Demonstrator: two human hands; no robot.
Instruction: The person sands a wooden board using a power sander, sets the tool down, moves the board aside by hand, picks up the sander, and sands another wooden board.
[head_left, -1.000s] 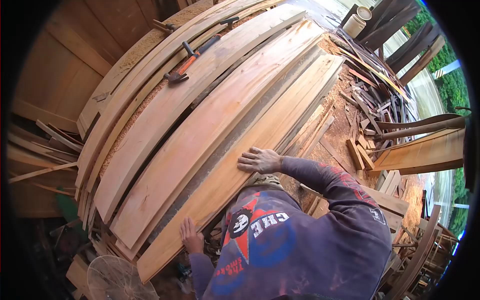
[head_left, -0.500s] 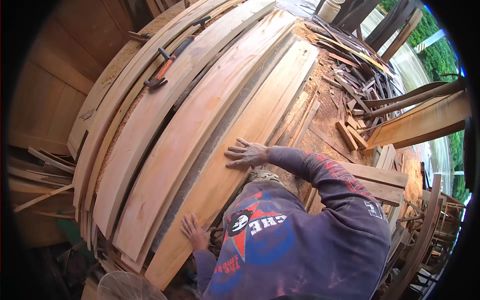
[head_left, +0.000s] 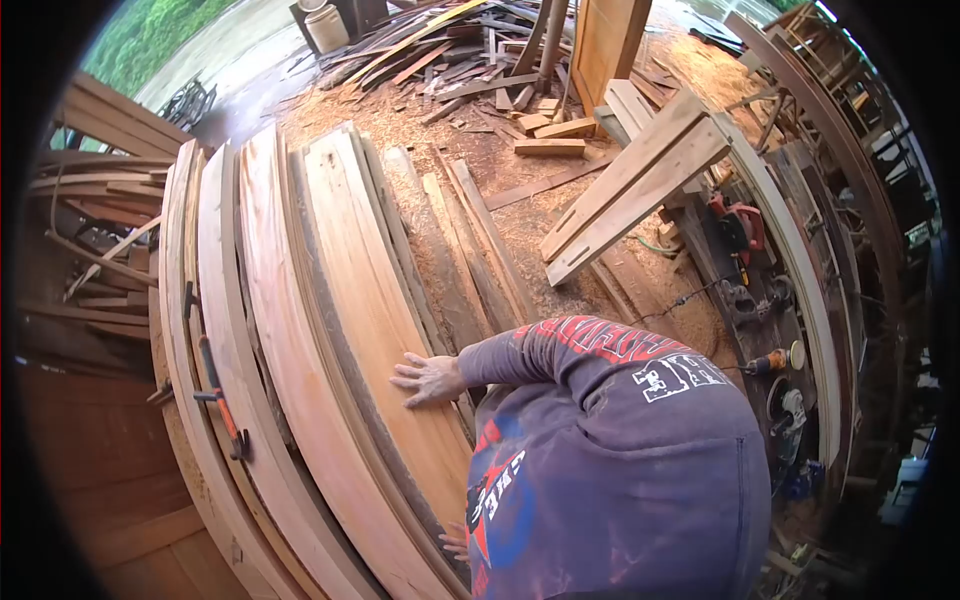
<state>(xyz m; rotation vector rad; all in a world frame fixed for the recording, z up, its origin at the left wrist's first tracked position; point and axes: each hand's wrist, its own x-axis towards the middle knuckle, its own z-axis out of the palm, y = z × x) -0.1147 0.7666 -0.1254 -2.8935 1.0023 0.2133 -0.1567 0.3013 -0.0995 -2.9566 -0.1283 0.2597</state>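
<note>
the right hand [head_left: 427,379] lies flat and opened out on the pale plank [head_left: 370,285], fingers spread and reaching toward the plank's left edge but stopping short of it, with the wrist crossing its right edge. it presses or rests palm down and grips nothing. the left hand [head_left: 455,541] is low in the view, mostly hidden by the purple shirt [head_left: 620,490]; the fingers that show are stretched and apart, on the same plank close to its left edge (whether the hidden thumb hooks over anything, i cannot tell)

the plank runs from its squared far end, up by the sawdust [head_left: 400,125], down past both hands until the shirt covers its right edge. a narrow dark gap separates it from the pinkish plank [head_left: 290,325] on its left, which lies nearly parallel. a rough strip [head_left: 400,255] lies close along its right edge, then thin battens [head_left: 492,245] a little farther out.

for moving, the tops of both planks stretch away beyond the right hand, and past the battens the sawdust-strewn floor opens as far as the slotted boards [head_left: 640,190]. the shirt and bent arm crowd the near right side. over on the left, well apart from both hands, the orange-handled hammer [head_left: 217,388] lies along the timber, its claw end toward the near side
</note>
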